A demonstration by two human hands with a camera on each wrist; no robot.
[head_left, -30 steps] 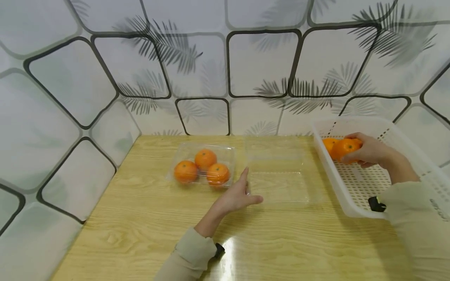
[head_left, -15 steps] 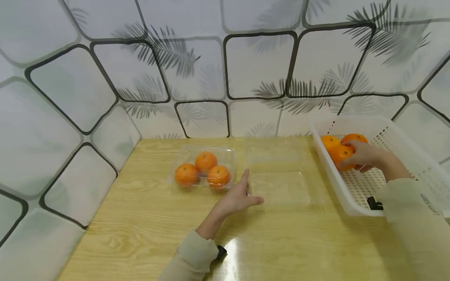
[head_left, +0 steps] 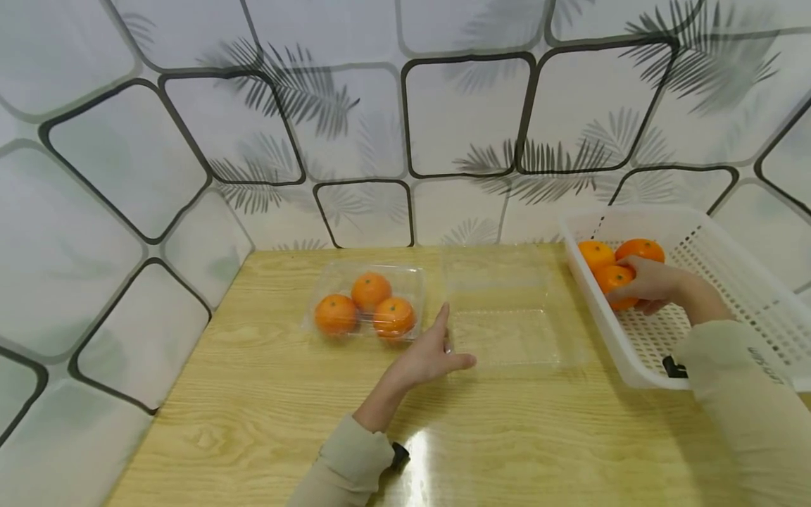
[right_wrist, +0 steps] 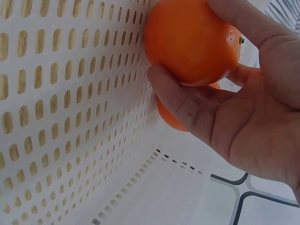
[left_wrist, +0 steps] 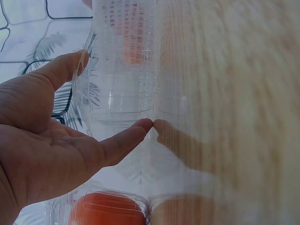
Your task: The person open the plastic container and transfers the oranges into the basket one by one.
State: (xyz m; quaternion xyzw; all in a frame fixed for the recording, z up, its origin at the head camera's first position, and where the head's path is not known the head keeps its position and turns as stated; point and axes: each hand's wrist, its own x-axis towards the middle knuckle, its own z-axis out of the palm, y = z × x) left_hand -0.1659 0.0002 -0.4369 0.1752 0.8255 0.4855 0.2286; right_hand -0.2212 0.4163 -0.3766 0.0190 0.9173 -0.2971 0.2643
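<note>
In the head view, my right hand (head_left: 652,282) grips an orange (head_left: 614,285) inside the white basket (head_left: 611,345). The right wrist view shows fingers and thumb curled round this orange (right_wrist: 192,42), close to the perforated basket floor. Two more oranges lie by it, one at the left wall (head_left: 594,253) and one behind (head_left: 641,249). My left hand (head_left: 427,359) stays at the left side of a lidded clear plastic box (head_left: 500,338), lid folded back, nothing in it. Its fingers are spread; thumb and a fingertip touch or nearly touch the box in the left wrist view.
Left of my left hand stands another clear plastic box (head_left: 313,320) holding three oranges (head_left: 371,291). A wooden table (head_left: 266,422) bears everything. Patterned wall covering (head_left: 469,120) closes off the back and left side.
My right hand has shifted slightly left and towards the front with its orange, uncovering another orange behind. The left hand stays in place. The head view has tilted a little.
</note>
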